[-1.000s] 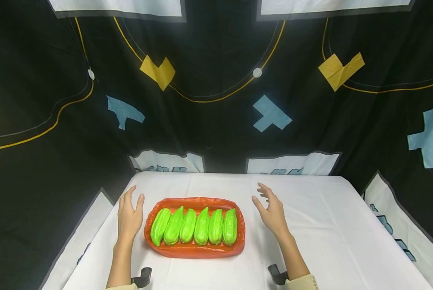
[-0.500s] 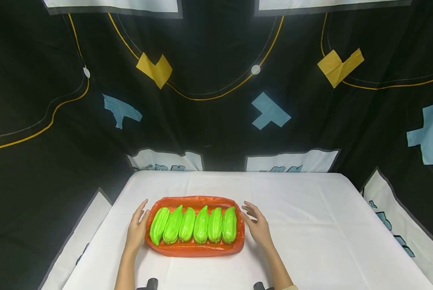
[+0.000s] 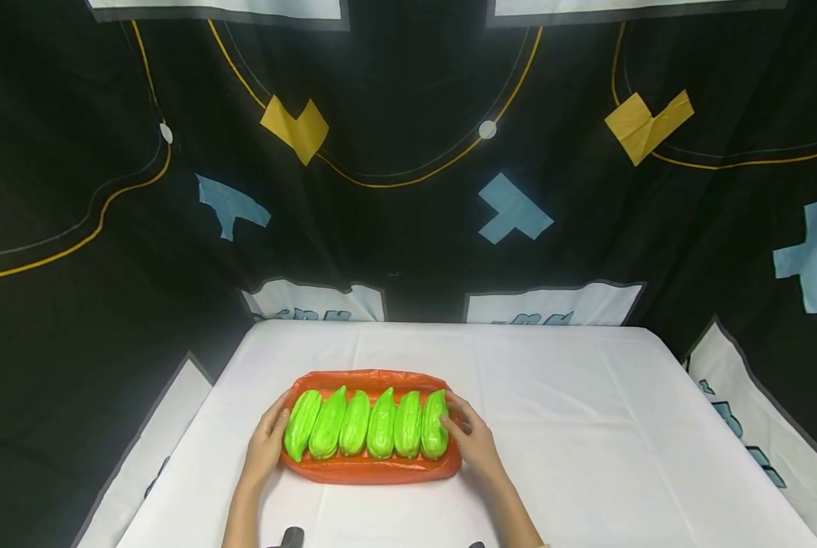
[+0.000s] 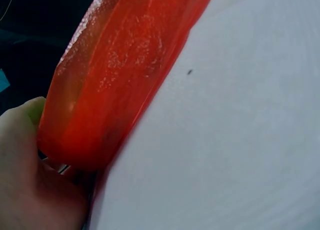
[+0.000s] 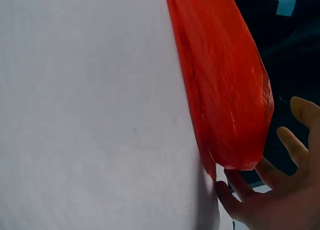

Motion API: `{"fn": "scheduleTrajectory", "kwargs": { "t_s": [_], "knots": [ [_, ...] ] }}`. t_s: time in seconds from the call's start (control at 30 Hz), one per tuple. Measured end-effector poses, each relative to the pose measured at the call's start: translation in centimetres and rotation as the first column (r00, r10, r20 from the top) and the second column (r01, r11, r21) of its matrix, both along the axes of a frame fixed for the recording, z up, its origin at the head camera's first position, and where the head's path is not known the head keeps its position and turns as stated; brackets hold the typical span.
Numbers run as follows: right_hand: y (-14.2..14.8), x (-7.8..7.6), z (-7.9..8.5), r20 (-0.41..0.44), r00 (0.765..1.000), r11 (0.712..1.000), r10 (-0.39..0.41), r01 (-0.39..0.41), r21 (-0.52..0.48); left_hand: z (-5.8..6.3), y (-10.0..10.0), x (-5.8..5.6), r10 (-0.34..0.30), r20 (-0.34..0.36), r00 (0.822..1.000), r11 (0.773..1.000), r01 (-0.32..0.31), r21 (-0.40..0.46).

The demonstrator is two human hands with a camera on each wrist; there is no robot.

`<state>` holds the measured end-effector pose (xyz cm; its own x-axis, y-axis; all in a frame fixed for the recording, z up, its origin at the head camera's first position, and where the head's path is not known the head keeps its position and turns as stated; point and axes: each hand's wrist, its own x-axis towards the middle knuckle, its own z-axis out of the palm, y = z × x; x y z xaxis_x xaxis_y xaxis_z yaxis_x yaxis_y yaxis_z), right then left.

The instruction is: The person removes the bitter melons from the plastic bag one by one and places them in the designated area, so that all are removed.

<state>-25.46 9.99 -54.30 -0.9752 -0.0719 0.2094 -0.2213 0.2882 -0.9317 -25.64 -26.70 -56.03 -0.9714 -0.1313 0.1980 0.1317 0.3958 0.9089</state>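
Note:
An oblong orange-red tray (image 3: 370, 476) with a glossy, wrinkled skin sits on the white table, left of centre in the head view. Several bright green, ridged, elongated gourd-like pieces (image 3: 382, 426) stand side by side in it. My left hand (image 3: 266, 441) grips the tray's left end; the left wrist view has the thumb (image 4: 35, 107) at the rim and the fingers partly hidden. At the right end, my right hand (image 3: 477, 441) has its thumb over the rim by the last green piece. The right wrist view shows loosely spread fingers (image 5: 292, 142), the lower ones touching the tray's end.
White cloth (image 3: 559, 426) covers the table, its far edge near a black curtain (image 3: 408, 251) with yellow and blue patches. A dark wrist mount (image 3: 292, 536) shows at the bottom of the head view. White cloth panels (image 3: 744, 411) hang at the sides.
Both hands have moved inward from beside the tray to its two ends. The left hand now grips the rim, and the right thumb has come over the edge. The tray stays in place.

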Motion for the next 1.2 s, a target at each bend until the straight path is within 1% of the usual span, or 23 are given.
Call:
{"fn": "scheduleTrajectory", "kwargs": {
  "t_s": [0.1, 0.17, 0.27, 0.37, 0.47, 0.63, 1.0, 1.2],
  "knots": [
    [-0.1, 0.1, -0.3, -0.044, 0.998, 0.997, 0.038, -0.035, 0.073, -0.2, 0.0, 0.1, 0.006, -0.009, 1.000, 1.000, -0.006, -0.023],
    [-0.2, 0.2, -0.5, -0.091, 0.993, 0.989, 0.072, -0.059, 0.135, -0.2, 0.0, 0.2, 0.008, -0.010, 1.000, 1.000, -0.009, -0.030],
    [-0.4, 0.3, -0.7, -0.124, 0.987, 0.977, 0.104, -0.078, 0.199, -0.2, -0.1, 0.3, 0.021, 0.000, 1.000, 0.999, -0.021, -0.039],
    [-0.6, 0.3, -1.0, -0.105, 0.990, 0.968, 0.096, -0.069, 0.240, -0.2, 0.0, 0.3, 0.032, 0.005, 0.999, 0.998, -0.031, -0.047],
    [-0.6, 0.4, -1.1, -0.079, 0.992, 0.964, 0.095, -0.071, 0.257, -0.3, 0.0, 0.4, 0.042, 0.010, 0.999, 0.998, -0.042, -0.051],
    [-0.5, 0.4, -1.2, -0.062, 0.993, 0.962, 0.098, -0.079, 0.261, -0.5, 0.0, 0.6, 0.060, 0.031, 0.998, 0.996, -0.058, -0.069],
    [-0.3, 0.3, -1.7, -0.024, 0.999, 0.980, 0.040, -0.035, 0.198, -0.4, 0.0, 0.4, 0.077, 0.039, 0.996, 0.992, -0.073, -0.099],
    [-0.1, 0.4, -1.7, -0.043, 0.998, 0.990, 0.042, -0.036, 0.136, -0.6, 0.1, 0.4, 0.081, 0.046, 0.996, 0.991, -0.076, -0.109]
  ]
}}
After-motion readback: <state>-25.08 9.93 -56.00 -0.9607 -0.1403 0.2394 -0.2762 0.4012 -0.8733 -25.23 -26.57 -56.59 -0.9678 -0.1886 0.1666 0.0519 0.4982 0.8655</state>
